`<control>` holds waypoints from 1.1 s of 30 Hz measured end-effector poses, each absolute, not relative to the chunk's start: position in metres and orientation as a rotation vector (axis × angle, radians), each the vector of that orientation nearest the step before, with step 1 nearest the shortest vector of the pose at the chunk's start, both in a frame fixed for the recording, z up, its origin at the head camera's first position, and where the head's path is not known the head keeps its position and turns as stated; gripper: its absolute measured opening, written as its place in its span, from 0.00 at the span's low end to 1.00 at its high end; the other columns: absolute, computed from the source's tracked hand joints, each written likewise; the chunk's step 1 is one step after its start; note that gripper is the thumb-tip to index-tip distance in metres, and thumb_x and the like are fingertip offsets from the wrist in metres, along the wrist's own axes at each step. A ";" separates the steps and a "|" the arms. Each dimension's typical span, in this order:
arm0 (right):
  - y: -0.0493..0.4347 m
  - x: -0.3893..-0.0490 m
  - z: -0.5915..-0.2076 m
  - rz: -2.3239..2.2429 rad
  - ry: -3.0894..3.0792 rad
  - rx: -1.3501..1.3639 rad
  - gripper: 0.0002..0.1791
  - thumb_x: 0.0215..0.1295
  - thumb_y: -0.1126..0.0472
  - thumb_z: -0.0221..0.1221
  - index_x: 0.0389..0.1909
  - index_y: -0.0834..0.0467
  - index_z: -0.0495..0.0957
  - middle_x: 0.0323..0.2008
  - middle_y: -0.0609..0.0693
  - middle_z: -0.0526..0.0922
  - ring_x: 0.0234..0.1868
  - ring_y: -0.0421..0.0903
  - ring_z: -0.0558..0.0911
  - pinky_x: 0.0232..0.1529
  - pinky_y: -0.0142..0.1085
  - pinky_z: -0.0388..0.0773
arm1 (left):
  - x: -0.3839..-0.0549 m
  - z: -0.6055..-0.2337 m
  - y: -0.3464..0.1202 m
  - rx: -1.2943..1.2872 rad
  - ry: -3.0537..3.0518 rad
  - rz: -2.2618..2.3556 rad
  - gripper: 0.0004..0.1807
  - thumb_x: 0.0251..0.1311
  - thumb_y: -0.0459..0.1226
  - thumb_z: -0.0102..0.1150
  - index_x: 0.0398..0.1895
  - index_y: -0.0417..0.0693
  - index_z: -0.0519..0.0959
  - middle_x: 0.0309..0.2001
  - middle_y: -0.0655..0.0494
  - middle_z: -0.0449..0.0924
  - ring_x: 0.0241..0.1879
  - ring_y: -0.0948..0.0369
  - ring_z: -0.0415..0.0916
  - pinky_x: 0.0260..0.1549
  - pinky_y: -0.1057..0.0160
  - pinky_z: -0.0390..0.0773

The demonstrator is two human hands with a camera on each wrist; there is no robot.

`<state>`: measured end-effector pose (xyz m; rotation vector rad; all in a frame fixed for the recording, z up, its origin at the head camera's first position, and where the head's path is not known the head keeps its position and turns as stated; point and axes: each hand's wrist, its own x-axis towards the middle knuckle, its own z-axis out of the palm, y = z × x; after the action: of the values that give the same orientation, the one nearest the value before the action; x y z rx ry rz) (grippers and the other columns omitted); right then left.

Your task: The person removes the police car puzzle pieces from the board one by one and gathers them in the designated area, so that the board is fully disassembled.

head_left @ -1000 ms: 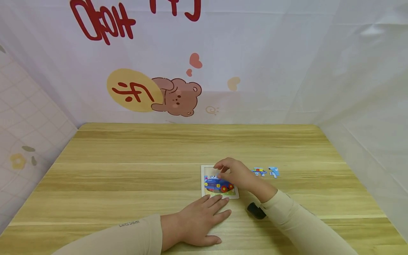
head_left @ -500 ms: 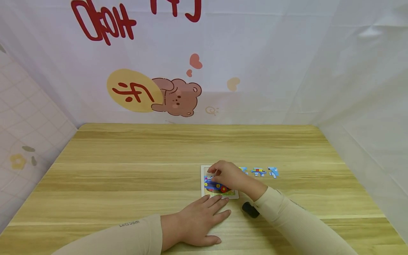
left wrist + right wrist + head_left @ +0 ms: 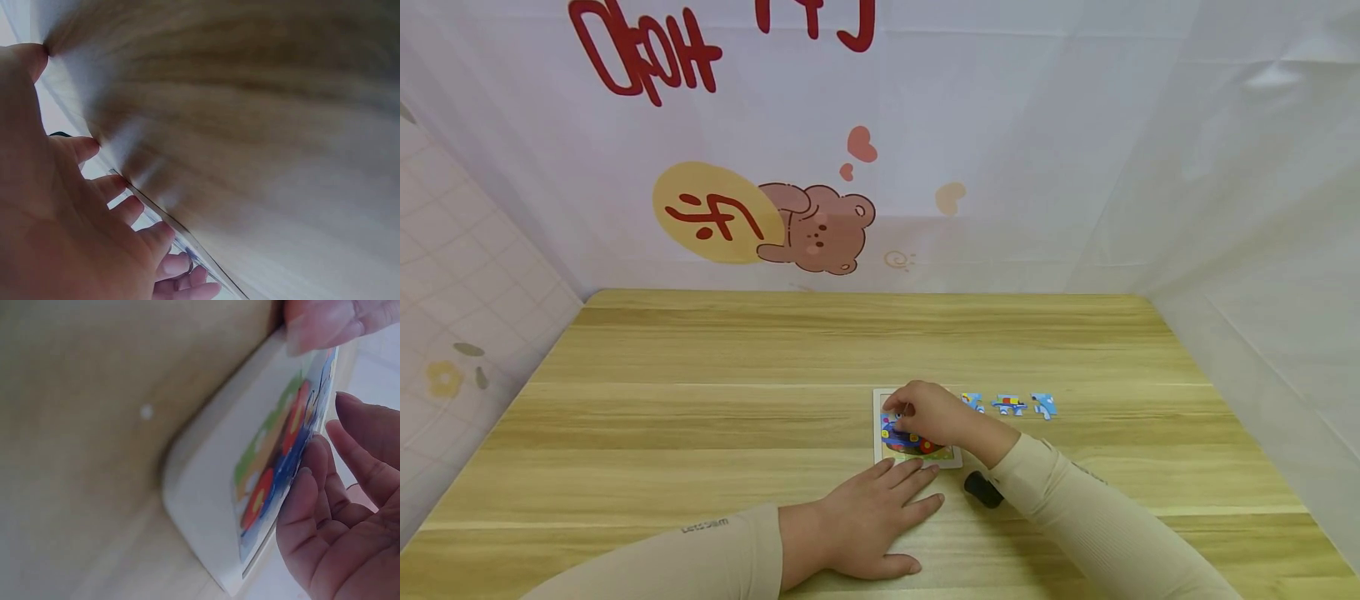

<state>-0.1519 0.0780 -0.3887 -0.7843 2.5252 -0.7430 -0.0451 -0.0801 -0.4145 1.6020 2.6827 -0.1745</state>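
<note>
A small jigsaw puzzle (image 3: 917, 440) in a white frame (image 3: 877, 427) lies on the table, showing a blue vehicle with red wheels. My left hand (image 3: 868, 521) lies palm down with spread fingers, its fingertips at the frame's near edge. Over the upper left of the picture is my right hand (image 3: 928, 414), fingers bent and fingertips down at the puzzle. In the right wrist view, the bent fingers (image 3: 300, 500) are close against the picture, and thumb and forefinger tips lie near each other. Whether they pinch a piece is hidden.
Several loose blue puzzle pieces are in a row right of the frame, among them a middle piece (image 3: 1009, 405) and a right one (image 3: 1043, 405). A black wrist device (image 3: 983, 490) sits under the right sleeve. Printed white cloth (image 3: 1037, 150) borders the wooden table (image 3: 700, 358).
My right hand has moved left across the puzzle and slightly lower, uncovering the leftmost loose piece. My left hand has stayed in place at the frame.
</note>
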 end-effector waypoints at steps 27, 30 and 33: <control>0.078 -0.153 -0.388 -0.882 2.444 -0.729 0.02 0.66 0.66 0.59 0.37 0.59 0.78 0.28 0.45 0.76 0.31 0.40 0.72 0.39 0.35 0.72 | -0.044 -0.414 -0.080 1.614 2.710 -0.174 0.38 0.64 0.66 0.40 0.71 0.57 0.63 0.72 0.51 0.57 0.71 0.55 0.56 0.62 0.54 0.66; 0.079 -0.153 -0.388 -0.892 2.429 -0.752 0.02 0.66 0.66 0.59 0.37 0.60 0.78 0.29 0.44 0.77 0.33 0.40 0.73 0.40 0.35 0.72 | -0.044 -0.414 -0.080 1.602 2.707 -0.175 0.38 0.64 0.66 0.40 0.71 0.57 0.63 0.73 0.51 0.57 0.71 0.55 0.56 0.62 0.54 0.66; 0.079 -0.153 -0.389 -0.891 2.417 -0.769 0.03 0.66 0.65 0.59 0.37 0.61 0.77 0.31 0.45 0.79 0.35 0.40 0.75 0.43 0.36 0.73 | -0.044 -0.414 -0.080 1.594 2.707 -0.175 0.38 0.64 0.65 0.40 0.71 0.57 0.63 0.73 0.51 0.57 0.71 0.55 0.56 0.62 0.54 0.66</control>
<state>-0.1531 0.0793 -0.3887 -0.7695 2.4175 -0.8913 -0.0440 -0.0798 -0.4140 1.5944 2.7068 -0.1749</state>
